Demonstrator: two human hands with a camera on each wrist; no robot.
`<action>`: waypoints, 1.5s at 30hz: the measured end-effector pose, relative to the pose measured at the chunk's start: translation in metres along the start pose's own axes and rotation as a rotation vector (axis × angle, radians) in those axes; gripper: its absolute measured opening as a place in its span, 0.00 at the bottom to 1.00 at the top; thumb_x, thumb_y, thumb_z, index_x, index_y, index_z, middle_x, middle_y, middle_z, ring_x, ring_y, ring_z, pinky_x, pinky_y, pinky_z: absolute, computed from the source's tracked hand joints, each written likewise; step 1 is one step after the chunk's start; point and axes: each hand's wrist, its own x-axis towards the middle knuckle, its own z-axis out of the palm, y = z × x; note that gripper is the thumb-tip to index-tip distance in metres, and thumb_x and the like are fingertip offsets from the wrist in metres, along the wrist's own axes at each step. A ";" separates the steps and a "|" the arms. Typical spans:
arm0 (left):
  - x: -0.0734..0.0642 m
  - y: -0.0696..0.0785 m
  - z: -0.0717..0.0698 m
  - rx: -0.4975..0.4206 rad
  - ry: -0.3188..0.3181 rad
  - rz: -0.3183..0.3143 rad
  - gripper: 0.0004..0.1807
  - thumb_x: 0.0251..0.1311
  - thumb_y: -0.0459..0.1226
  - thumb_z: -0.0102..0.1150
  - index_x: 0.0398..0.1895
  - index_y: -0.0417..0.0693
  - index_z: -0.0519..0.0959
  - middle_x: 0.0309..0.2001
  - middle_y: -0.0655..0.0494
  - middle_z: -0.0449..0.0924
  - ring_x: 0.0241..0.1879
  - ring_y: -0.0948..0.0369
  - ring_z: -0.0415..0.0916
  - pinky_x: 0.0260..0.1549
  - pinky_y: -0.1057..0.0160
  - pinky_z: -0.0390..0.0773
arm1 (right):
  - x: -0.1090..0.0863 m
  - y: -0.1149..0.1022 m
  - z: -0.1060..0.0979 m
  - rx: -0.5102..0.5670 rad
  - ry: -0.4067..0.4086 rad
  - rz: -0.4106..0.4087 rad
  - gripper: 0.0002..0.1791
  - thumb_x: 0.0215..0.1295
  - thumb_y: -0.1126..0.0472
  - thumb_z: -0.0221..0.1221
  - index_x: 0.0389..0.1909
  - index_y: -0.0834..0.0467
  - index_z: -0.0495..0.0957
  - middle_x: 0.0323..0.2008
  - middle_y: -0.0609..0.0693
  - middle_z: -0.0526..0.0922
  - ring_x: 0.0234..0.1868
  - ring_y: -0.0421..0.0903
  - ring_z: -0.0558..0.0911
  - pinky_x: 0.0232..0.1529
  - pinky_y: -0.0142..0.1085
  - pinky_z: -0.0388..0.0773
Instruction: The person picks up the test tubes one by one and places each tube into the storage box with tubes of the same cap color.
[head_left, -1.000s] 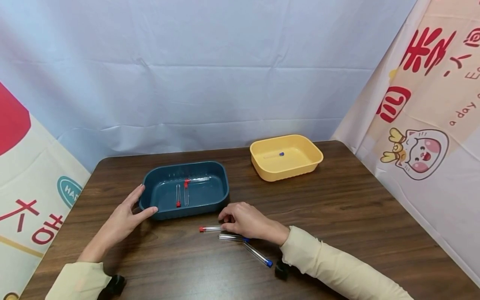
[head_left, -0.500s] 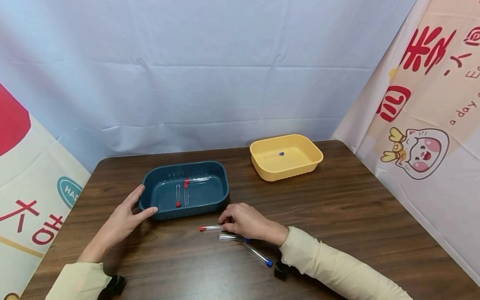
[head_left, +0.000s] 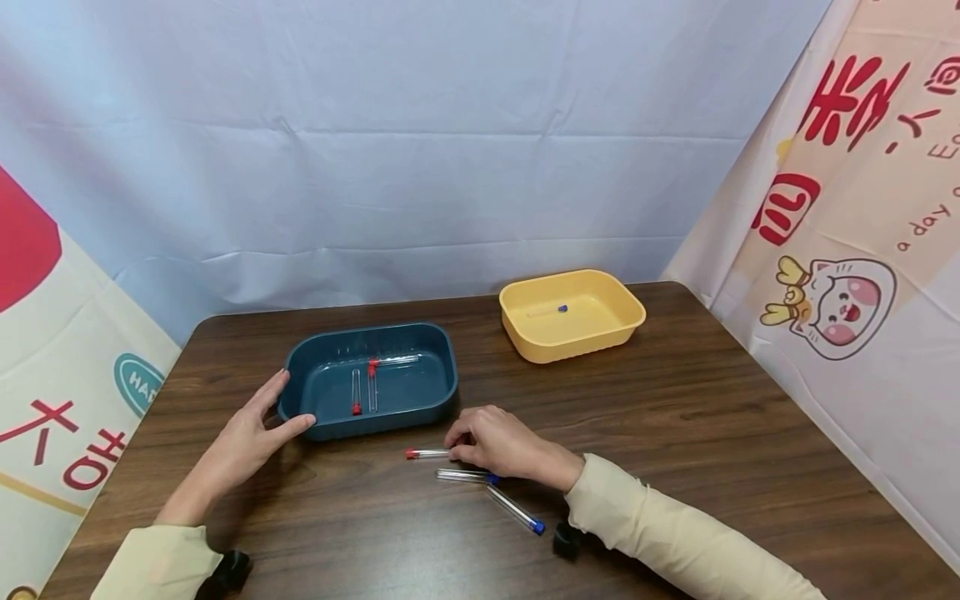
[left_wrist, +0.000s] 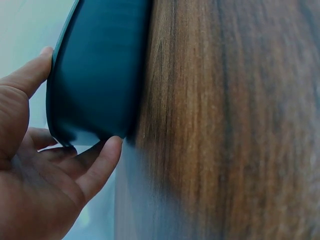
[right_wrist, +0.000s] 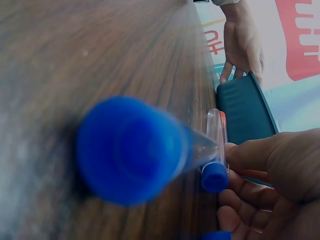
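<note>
In the head view my right hand (head_left: 501, 442) pinches the clear end of a red-capped test tube (head_left: 430, 454), which lies low over the table. Just in front of that hand lie blue-capped test tubes (head_left: 462, 475). One more blue-capped tube (head_left: 514, 510) points toward the right sleeve; its cap (right_wrist: 127, 150) looms large in the right wrist view. My left hand (head_left: 251, 429) rests at the left corner of a dark blue plastic basin (head_left: 390, 425). Its thumb touches the rim and its fairly straight fingers lie along the side, as the left wrist view shows.
Inside the blue basin lie three red-capped tubes (head_left: 356, 396). A yellow basin (head_left: 585, 344) stands at the back right with a blue-capped tube (head_left: 562, 308) in it. The wooden table (head_left: 337, 533) ends at a hanging white cloth (head_left: 420, 183).
The right hand has shifted slightly right, and the red-capped test tube has slid right with it. The left hand and both basins have stayed put.
</note>
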 end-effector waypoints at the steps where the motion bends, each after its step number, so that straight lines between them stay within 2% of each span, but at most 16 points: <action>1: 0.000 0.000 0.000 0.000 -0.001 0.000 0.54 0.72 0.54 0.61 0.84 0.38 0.41 0.82 0.33 0.39 0.73 0.29 0.54 0.65 0.33 0.64 | -0.001 0.001 0.000 0.002 0.001 -0.001 0.04 0.67 0.62 0.69 0.40 0.55 0.90 0.36 0.43 0.85 0.36 0.36 0.79 0.37 0.30 0.78; 10: 0.000 -0.001 0.000 -0.008 -0.005 0.012 0.53 0.72 0.53 0.61 0.84 0.38 0.40 0.82 0.32 0.38 0.73 0.28 0.53 0.65 0.32 0.65 | -0.007 0.006 -0.004 -0.011 0.019 -0.005 0.03 0.67 0.62 0.70 0.39 0.56 0.90 0.35 0.43 0.85 0.35 0.36 0.80 0.36 0.30 0.78; 21: -0.001 -0.002 0.001 -0.006 -0.002 0.011 0.53 0.72 0.53 0.61 0.84 0.38 0.41 0.82 0.32 0.39 0.73 0.28 0.53 0.65 0.32 0.64 | -0.015 0.013 -0.010 -0.015 0.026 0.035 0.03 0.66 0.63 0.69 0.38 0.56 0.90 0.35 0.43 0.84 0.34 0.35 0.79 0.36 0.31 0.79; 35: 0.001 -0.001 -0.001 -0.007 0.000 0.010 0.54 0.72 0.56 0.60 0.84 0.38 0.41 0.82 0.33 0.38 0.74 0.28 0.53 0.66 0.32 0.63 | -0.024 0.026 -0.021 -0.030 0.030 0.110 0.03 0.67 0.62 0.69 0.38 0.54 0.90 0.38 0.43 0.86 0.38 0.37 0.81 0.41 0.35 0.81; 40: 0.001 -0.001 -0.001 -0.004 0.001 0.013 0.54 0.72 0.55 0.60 0.83 0.37 0.41 0.82 0.33 0.38 0.74 0.29 0.53 0.66 0.33 0.63 | -0.027 0.033 -0.025 -0.039 0.054 0.126 0.03 0.66 0.63 0.69 0.38 0.55 0.90 0.38 0.45 0.87 0.39 0.38 0.82 0.42 0.37 0.82; 45: 0.001 0.000 0.000 0.004 0.000 0.007 0.53 0.72 0.54 0.61 0.83 0.37 0.41 0.81 0.32 0.39 0.73 0.29 0.54 0.65 0.33 0.64 | -0.031 0.039 -0.029 -0.047 0.077 0.162 0.02 0.65 0.64 0.70 0.37 0.56 0.90 0.36 0.44 0.87 0.35 0.37 0.80 0.38 0.33 0.80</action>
